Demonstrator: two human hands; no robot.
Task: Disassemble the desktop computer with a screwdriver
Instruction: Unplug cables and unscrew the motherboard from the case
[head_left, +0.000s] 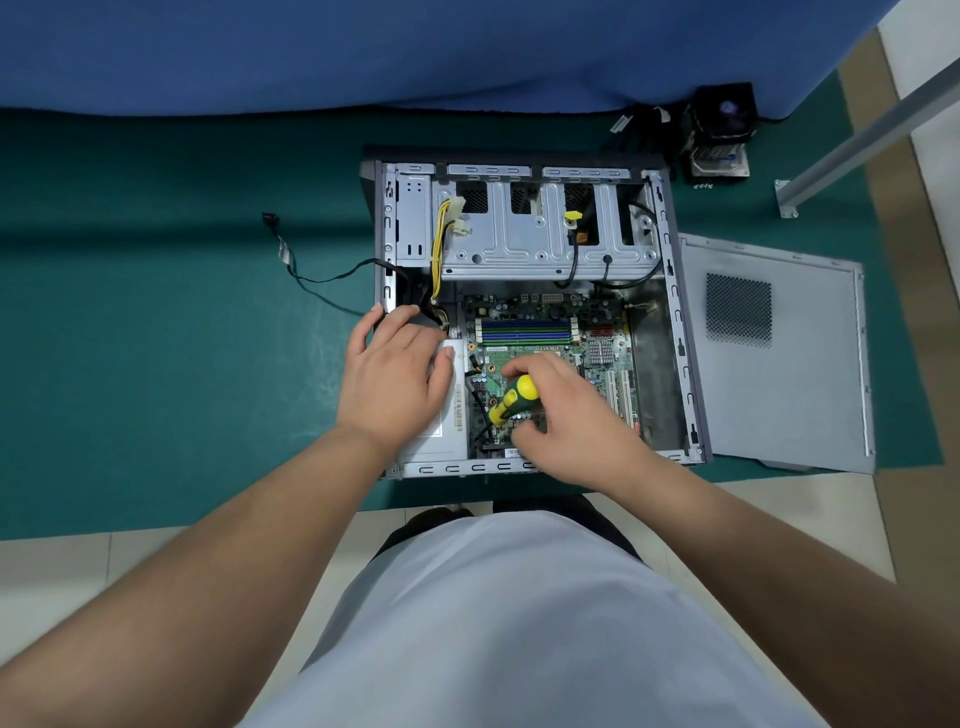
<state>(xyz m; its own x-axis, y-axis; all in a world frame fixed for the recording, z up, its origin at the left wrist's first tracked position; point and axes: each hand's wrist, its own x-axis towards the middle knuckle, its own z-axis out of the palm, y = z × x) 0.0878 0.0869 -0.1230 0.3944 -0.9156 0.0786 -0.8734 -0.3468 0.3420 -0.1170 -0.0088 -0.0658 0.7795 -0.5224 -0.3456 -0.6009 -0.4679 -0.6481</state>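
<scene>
Case: the desktop computer (670, 364) lies open on its side on the green worktop (182, 338), its motherboard (550, 332) facing up.
Side panel: it (779, 358) is already off and lies flat at 3 o'clock, just beside the case.
Cooler: a fan-and-heatsink unit (719, 137) sits out at 1 o'clock, well apart from the board.
Right hand: it (566, 410) is closed round the yellow-and-black screwdriver (511, 399), whose handle shows between thumb and fingers; the shaft slants down towards 7 o'clock and I cannot see the tip.
Left hand: it (397, 371) lies flat, fingers relaxed, on the silver power supply (447, 415) at the case's 9 o'clock side; this grip holds nothing.
Step, as I read it: freeing a motherboard screw near the board's lower left corner.
Doing it well: stand the driver squarer over the screw head, since a slanted shaft can cam out and skate across the board. Press down firmly, turn slowly, and keep the left palm bracing the case so it doesn't shift.
Watch for: the black cables (480, 410) beside the tip; nudge them aside first. Lift the loosened screw out so it can't drop under the board.
</scene>
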